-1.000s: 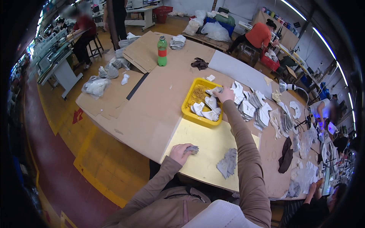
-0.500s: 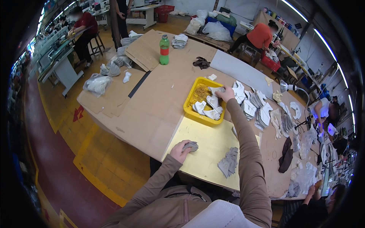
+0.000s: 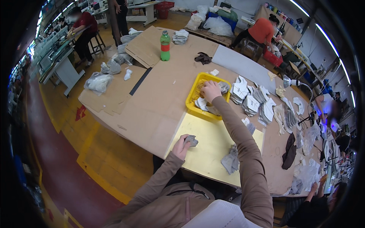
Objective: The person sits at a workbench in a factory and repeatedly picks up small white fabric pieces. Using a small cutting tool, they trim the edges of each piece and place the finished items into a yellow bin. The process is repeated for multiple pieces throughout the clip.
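Note:
My right hand (image 3: pixel 210 90) reaches into a yellow plastic tray (image 3: pixel 192 102) that holds several grey cut pieces; its fingers rest on the pieces inside. My left hand (image 3: pixel 181 146) lies on a yellow sheet (image 3: pixel 207 152) near the table's front edge and grips a small grey piece (image 3: pixel 191 140). A loose heap of grey pieces (image 3: pixel 231 160) sits on the same sheet to the right of that hand. Both arms wear brown sleeves.
Stacks of white and grey cut pieces (image 3: pixel 253 102) lie right of the tray. A green bottle (image 3: pixel 164 46) stands at the table's far side, near a dark rag (image 3: pixel 203 58). Cardboard covers the table (image 3: pixel 144 102). Other people work at benches behind and to the right.
My right hand has shifted left from the tray's right rim to its middle. My left hand still holds the grey piece in the same spot.

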